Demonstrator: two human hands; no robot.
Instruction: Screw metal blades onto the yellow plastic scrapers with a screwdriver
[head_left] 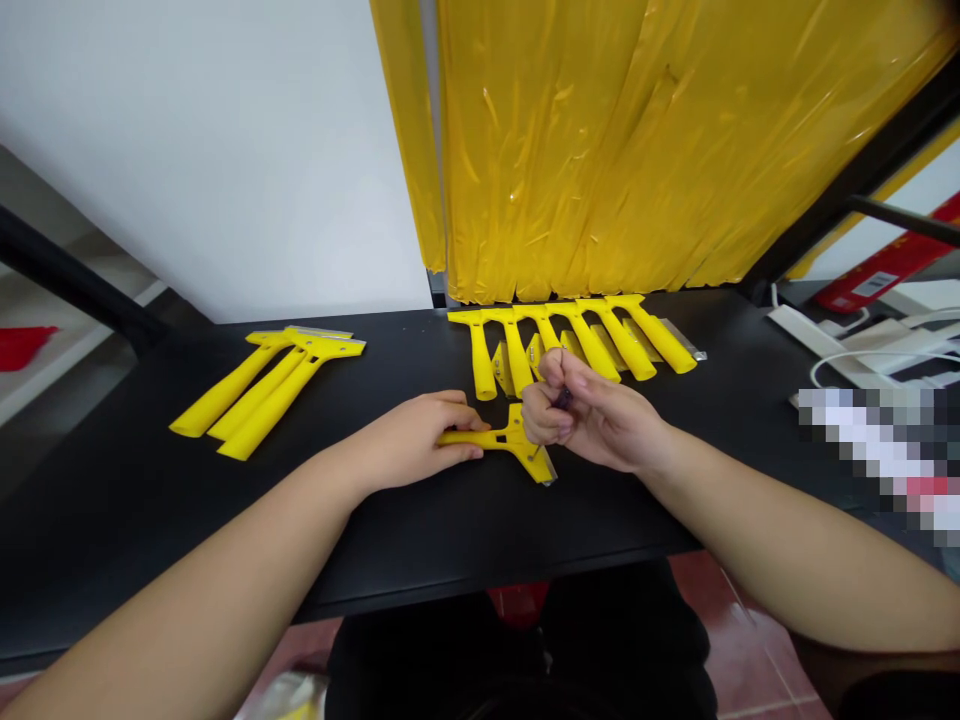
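Yellow scraper (516, 436) lies on the surface (390, 540), handle (478, 438) clasped in my left grip (416, 437); its head (538, 468) sits under my right grip (592, 410), which pinches a dark tool (564, 398). I'd pin the handle, keep the tool square.

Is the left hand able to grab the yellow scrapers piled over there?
Probably yes: nothing seems to stand between the left hand and the piled scrapers, but it would likely first release the held scraper.
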